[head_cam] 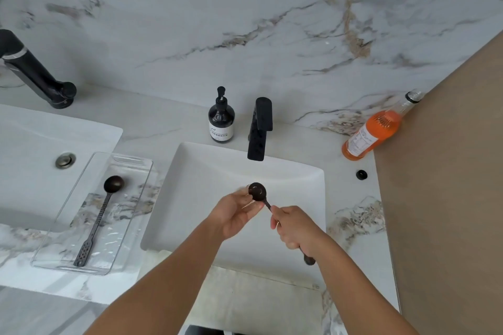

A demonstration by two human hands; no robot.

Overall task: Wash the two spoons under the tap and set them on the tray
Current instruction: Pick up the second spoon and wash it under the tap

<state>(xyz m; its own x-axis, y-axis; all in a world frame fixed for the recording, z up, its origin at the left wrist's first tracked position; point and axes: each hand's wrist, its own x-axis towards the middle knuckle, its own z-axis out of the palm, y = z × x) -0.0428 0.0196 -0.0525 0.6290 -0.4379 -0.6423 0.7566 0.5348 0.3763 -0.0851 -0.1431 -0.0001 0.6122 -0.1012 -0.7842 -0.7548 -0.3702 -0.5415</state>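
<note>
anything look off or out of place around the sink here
One thing: the orange bottle at the counter's back right stands tilted, its neck leaning against the brown panel. The spoon lies flat in the clear tray, and no spill shows.

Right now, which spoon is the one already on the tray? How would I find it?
Find the white sink under the black tap, then look left to the clear tray on the marble counter. The dark spoon lies alone in it, bowl away from you. Nobody touches it; the other spoon is held over the sink.
</note>
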